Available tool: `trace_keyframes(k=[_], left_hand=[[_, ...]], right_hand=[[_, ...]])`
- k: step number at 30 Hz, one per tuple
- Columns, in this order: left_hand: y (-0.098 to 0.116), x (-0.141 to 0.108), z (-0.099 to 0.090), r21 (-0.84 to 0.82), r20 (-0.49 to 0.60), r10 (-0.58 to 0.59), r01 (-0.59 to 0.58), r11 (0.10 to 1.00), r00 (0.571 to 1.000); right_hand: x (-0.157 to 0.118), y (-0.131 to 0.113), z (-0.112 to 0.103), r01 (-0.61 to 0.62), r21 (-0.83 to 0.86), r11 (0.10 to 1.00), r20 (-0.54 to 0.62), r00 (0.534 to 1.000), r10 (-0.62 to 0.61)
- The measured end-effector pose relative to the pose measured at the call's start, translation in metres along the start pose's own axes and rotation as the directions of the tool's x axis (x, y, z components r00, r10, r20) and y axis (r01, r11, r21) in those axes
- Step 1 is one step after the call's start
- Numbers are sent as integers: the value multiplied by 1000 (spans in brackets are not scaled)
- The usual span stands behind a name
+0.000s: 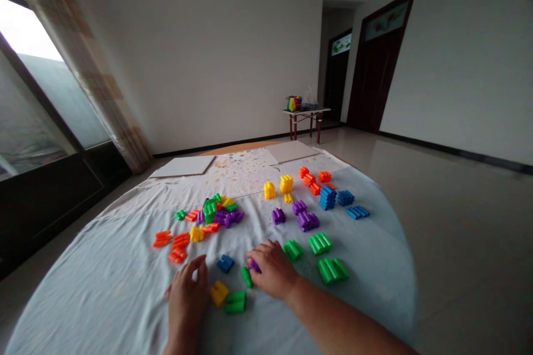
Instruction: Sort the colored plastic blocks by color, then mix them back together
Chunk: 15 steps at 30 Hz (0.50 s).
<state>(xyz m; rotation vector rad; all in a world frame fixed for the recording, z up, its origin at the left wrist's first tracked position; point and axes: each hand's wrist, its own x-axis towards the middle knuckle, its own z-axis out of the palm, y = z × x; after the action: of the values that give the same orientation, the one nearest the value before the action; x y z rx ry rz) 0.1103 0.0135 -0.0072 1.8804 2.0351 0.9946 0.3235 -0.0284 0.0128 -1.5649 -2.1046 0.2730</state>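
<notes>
My right hand (272, 269) is closed on a purple plastic building block (254, 265), mostly hidden by the fingers. Beside it lies a small green block (246, 277). My left hand (189, 291) rests low over the cloth, its fingers loosely bent and apart, with nothing visible in them. Between the two hands are a blue block (225, 263), a yellow block (219, 293) and a larger green block (235, 302). Right of my right hand sit green blocks (332, 270) in a loose group.
A mixed pile of blocks (216, 212) lies left of centre, with orange blocks (180, 241) nearer. Purple (308, 221), yellow (286, 183), orange (308, 179) and blue blocks (327, 198) stand in colour groups. Two flat boards (183, 166) lie at the far side of the cloth-covered table (104, 277).
</notes>
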Motion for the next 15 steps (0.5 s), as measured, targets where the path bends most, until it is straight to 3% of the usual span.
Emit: trace_keyframes(k=[5, 9, 15], left_hand=[[-9, -1, -2, -113, 7, -56, 56, 992, 998], [-8, -2, -1, -153, 9, -74, 74, 985, 997], [-4, -2, -1, -159, -3, -85, 83, 984, 996]], right_hand=[[5, -1, 0, 37, 68, 997, -99, 995, -30], [13, 0, 3, -3, 127, 992, -178, 984, 25], [33, 4, 9, -105, 11, 994, -105, 989, 106]])
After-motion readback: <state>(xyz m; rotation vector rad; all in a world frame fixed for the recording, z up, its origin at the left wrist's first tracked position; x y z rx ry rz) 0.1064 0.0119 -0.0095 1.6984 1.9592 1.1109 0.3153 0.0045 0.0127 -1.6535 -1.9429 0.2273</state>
